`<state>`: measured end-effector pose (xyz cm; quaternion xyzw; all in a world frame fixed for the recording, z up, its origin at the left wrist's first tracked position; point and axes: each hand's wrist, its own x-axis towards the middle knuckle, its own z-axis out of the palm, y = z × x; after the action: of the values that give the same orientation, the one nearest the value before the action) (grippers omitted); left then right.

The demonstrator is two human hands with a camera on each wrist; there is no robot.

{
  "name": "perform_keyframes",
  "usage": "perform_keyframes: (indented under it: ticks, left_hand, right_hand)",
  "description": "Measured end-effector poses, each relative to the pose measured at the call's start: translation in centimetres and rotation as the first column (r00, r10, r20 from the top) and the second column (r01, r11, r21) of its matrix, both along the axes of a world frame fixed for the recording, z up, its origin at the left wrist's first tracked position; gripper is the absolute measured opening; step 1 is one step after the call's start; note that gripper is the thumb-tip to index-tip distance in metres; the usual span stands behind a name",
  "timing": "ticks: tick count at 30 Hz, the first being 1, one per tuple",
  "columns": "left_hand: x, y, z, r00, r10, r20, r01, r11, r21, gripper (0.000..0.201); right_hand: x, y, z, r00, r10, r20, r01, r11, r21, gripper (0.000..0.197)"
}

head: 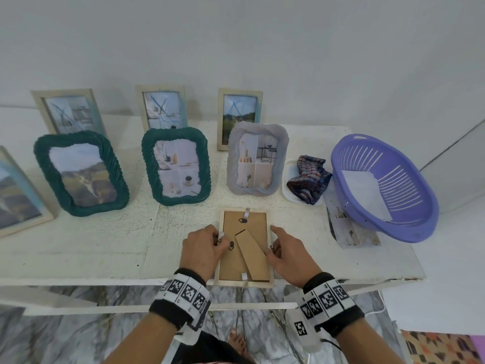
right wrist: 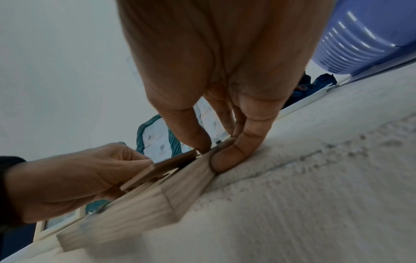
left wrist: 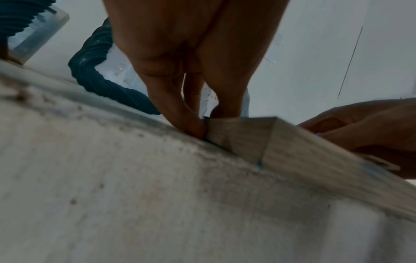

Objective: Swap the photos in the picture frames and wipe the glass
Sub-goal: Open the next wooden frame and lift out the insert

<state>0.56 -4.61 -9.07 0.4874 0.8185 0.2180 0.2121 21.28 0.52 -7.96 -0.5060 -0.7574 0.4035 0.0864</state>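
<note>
Your left hand (head: 202,248) and right hand (head: 287,252) each pinch a side clip of the face-down frame (head: 245,283) on the worktop (head: 105,248), fingertips hiding both clips.

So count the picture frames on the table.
8: three pale ones at the back, two green, one grey, one cut off far left, one face down under both hands.

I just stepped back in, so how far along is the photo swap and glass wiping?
Early, it seems. In hand: one wooden frame lies face down at the table edge, left hand and right hand working the tabs at its sides; its backing is still in. Left: the cloth sits untouched in its tray, and blue scribbles still mark the back-row frames.
</note>
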Motion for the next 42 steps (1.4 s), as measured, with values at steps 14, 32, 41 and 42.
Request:
perform_keyframes:
  ticks: [14, 32, 41, 42]
  left_hand:
    - [-1.3, -0.7, -0.7, 0.970, -0.076, 0.229, 0.050, 0.992, 0.116, 0.019]
    - [-2.3, -1.1, -1.6, 0.857, -0.057, 0.512, -0.040, 0.983, 0.177, 0.015]
    - [-2.6, -1.1, -1.8, 0.852, -0.099, 0.515, -0.003, 0.981, 0.193, 0.015]
    - [-2.6, -1.1, -1.8, 0.853, -0.102, 0.513, 0.001, 0.981, 0.194, 0.015]
  right_hand:
    - [-1.2, 2.6, 1.1, 0.986, -0.092, 0.140, 0.048, 0.956, 0.291, 0.029]
    - [-6.7, 6.6, 1.8, 0.855, 0.033, 0.518, -0.203, 0.940, 0.275, 0.042]
    - [-5.7, 8.9, 1.6, 0.867, 0.147, 0.477, -0.276, 0.937, 0.212, 0.032]
    - [-5.6, 8.9, 1.7, 0.873, 0.144, 0.465, -0.268, 0.939, 0.213, 0.032]
